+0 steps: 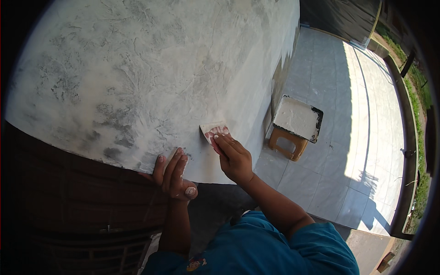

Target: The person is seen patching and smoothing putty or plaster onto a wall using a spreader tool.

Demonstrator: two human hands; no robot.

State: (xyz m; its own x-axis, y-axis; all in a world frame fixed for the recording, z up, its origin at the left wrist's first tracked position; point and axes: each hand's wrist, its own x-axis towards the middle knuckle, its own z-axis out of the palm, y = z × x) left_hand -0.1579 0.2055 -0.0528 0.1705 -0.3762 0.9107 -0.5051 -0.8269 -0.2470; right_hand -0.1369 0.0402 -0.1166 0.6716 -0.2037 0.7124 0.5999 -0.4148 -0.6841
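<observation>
While hands press scraper (213, 131), putty tray (298, 118) sits seemingly on stool (287, 143).

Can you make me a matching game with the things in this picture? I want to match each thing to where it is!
Things:
1. scraper
2. tray
3. stool
4. left hand

Places:
A. under the tray, on the tiled floor
B. on top of the stool, full of white paste
C. in the right hand, pressed to the wall
D. at the lower edge of the plastered wall

Pairs: 1-C, 2-B, 3-A, 4-D
</observation>
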